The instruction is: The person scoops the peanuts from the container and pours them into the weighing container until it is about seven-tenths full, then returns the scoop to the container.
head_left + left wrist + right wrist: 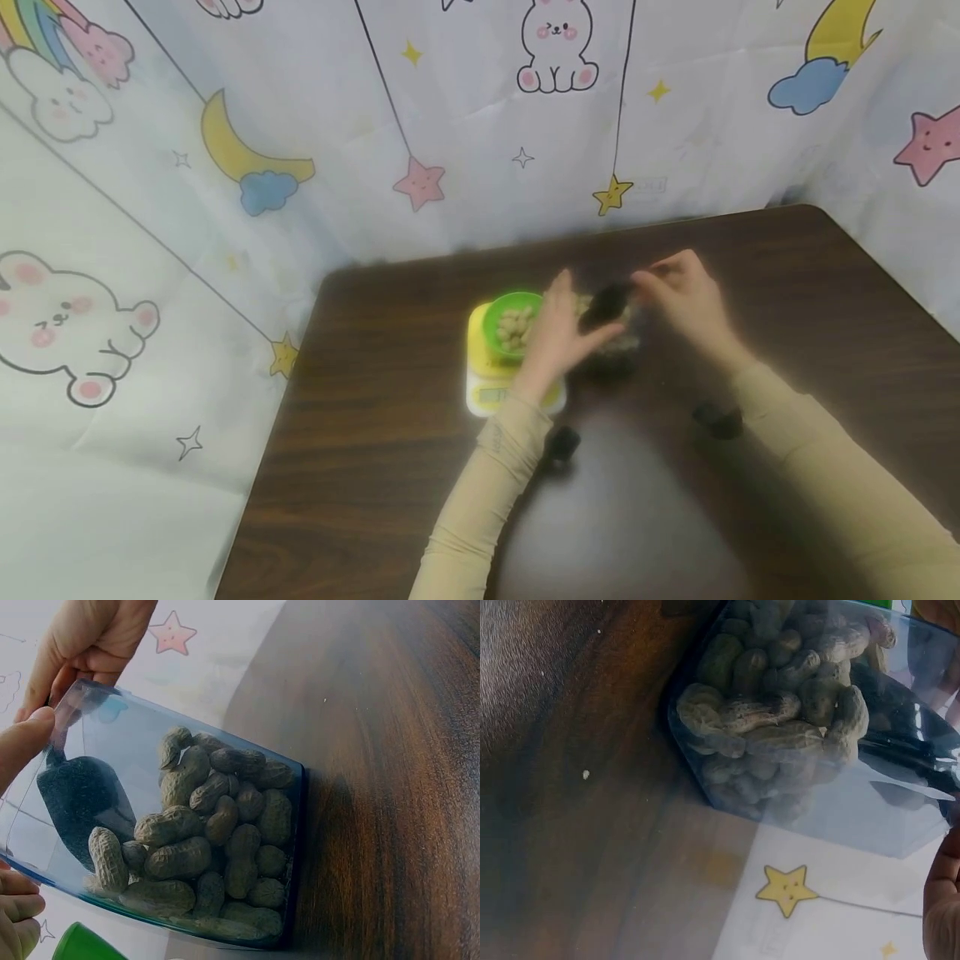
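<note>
A clear plastic container (150, 724), partly filled with unshelled peanuts (180, 859), stands on the table. My left hand (557, 337) grips it near the rim, thumb on one side and fingers on the other. My right hand (686, 304) holds the handle of a black scoop (86, 799). In the left wrist view the scoop's bowl is inside the container, beside the peanuts. Just left of my left hand, a green bowl (491, 329) with peanuts (516, 327) sits on a yellow and white kitchen scale (477, 371), partly covered by that hand.
The dark wooden table (360, 433) meets a patterned cloth backdrop (480, 108) at the back and left. Two small black objects (562, 443) lie near my forearms; their kind is unclear. A small crumb (586, 775) lies on the tabletop.
</note>
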The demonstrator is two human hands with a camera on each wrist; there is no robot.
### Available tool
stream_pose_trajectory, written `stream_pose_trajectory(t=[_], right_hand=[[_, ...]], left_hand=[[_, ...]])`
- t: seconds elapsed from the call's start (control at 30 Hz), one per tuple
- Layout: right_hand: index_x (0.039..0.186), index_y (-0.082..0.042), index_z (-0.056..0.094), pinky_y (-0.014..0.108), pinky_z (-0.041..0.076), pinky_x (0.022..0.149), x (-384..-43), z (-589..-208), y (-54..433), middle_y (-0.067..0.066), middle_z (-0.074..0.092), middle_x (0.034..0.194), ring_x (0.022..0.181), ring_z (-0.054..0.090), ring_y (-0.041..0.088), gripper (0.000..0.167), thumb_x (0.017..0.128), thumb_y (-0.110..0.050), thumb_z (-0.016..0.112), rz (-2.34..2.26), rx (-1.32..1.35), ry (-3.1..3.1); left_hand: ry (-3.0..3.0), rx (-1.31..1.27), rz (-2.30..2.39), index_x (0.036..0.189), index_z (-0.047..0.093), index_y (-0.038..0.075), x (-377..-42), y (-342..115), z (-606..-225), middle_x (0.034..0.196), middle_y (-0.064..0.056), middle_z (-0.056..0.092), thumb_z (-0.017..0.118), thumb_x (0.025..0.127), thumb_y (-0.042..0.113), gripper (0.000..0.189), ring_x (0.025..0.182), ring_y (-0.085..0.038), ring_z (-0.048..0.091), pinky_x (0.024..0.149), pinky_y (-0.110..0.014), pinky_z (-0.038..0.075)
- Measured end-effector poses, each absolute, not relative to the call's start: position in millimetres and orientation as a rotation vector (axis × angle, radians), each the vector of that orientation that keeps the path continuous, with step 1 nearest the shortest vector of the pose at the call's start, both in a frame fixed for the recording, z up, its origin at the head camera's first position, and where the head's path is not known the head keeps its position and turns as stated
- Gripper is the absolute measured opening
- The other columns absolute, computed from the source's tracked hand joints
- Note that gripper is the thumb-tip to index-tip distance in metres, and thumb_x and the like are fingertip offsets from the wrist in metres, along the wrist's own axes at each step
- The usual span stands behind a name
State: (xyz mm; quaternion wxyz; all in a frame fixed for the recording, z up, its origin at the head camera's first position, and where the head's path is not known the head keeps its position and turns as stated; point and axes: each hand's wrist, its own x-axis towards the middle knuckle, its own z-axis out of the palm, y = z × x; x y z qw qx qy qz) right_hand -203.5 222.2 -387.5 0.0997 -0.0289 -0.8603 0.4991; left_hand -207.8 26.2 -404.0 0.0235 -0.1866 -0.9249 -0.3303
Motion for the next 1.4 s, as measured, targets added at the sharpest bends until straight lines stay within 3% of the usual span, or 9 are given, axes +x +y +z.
stream_pose_trajectory(t=[0.23, 0.47, 0.77, 0.97, 1.17, 1.4], right_hand=[[0.11, -0.016, 0.048, 0.018, 0.051, 0.057, -200, -388, 218, -0.021, 0.062, 0.075, 0.068, 0.063, 0.001, 0.04, 0.087, -0.046, 0.06, 1.408, -0.044, -2.474], [0.118, -0.012, 0.047, 0.022, 0.046, 0.052, -204, -392, 219, 0.014, 0.068, 0.091, 0.063, 0.056, 0.0, 0.039, 0.092, -0.04, 0.054, 1.289, 0.037, -2.544], [0.118, -0.008, 0.046, 0.022, 0.044, 0.046, -208, -397, 223, -0.016, 0.055, 0.069, 0.058, 0.052, 0.001, 0.039, 0.092, -0.036, 0.055, 1.405, -0.031, -2.487], [0.118, -0.01, 0.046, 0.024, 0.046, 0.046, -210, -401, 223, -0.013, 0.054, 0.067, 0.056, 0.052, 0.004, 0.042, 0.092, -0.04, 0.055, 1.444, -0.091, -2.495], [0.117, -0.013, 0.042, 0.023, 0.046, 0.047, -211, -400, 223, -0.013, 0.052, 0.069, 0.059, 0.051, 0.003, 0.033, 0.095, -0.036, 0.051, 1.504, -0.066, -2.483], [0.12, -0.005, 0.042, 0.02, 0.043, 0.047, -206, -396, 216, -0.002, 0.051, 0.078, 0.059, 0.048, 0.002, 0.039, 0.094, -0.032, 0.052, 1.396, -0.007, -2.51]], left_hand=[[-2.844, -0.586, -0.997, 0.15, 0.007, 0.012, -209, 26, -406, 0.157, -0.011, 0.016, 0.057, 0.071, 0.074, 0.112, 0.144, -0.025, 0.022, 0.118, -0.039, 0.022], [-2.835, -0.576, -1.023, 0.15, 0.008, 0.01, -209, 26, -406, 0.157, -0.012, 0.016, 0.059, 0.071, 0.072, 0.113, 0.144, -0.025, 0.021, 0.118, -0.038, 0.021], [-2.83, -0.542, -1.124, 0.15, 0.005, 0.016, -208, 25, -406, 0.157, -0.007, 0.015, 0.061, 0.069, 0.072, 0.114, 0.144, -0.023, 0.022, 0.118, -0.039, 0.023], [-2.824, -0.566, -1.115, 0.15, 0.007, 0.014, -209, 25, -406, 0.158, -0.008, 0.013, 0.063, 0.071, 0.068, 0.111, 0.145, -0.023, 0.018, 0.119, -0.041, 0.021], [-2.817, -0.556, -1.15, 0.15, 0.008, 0.015, -209, 26, -405, 0.158, -0.007, 0.014, 0.067, 0.071, 0.064, 0.111, 0.144, -0.022, 0.02, 0.119, -0.039, 0.021], [-2.812, -0.535, -1.188, 0.151, 0.006, 0.016, -208, 25, -405, 0.157, -0.007, 0.015, 0.068, 0.069, 0.064, 0.113, 0.144, -0.023, 0.021, 0.118, -0.039, 0.023]])
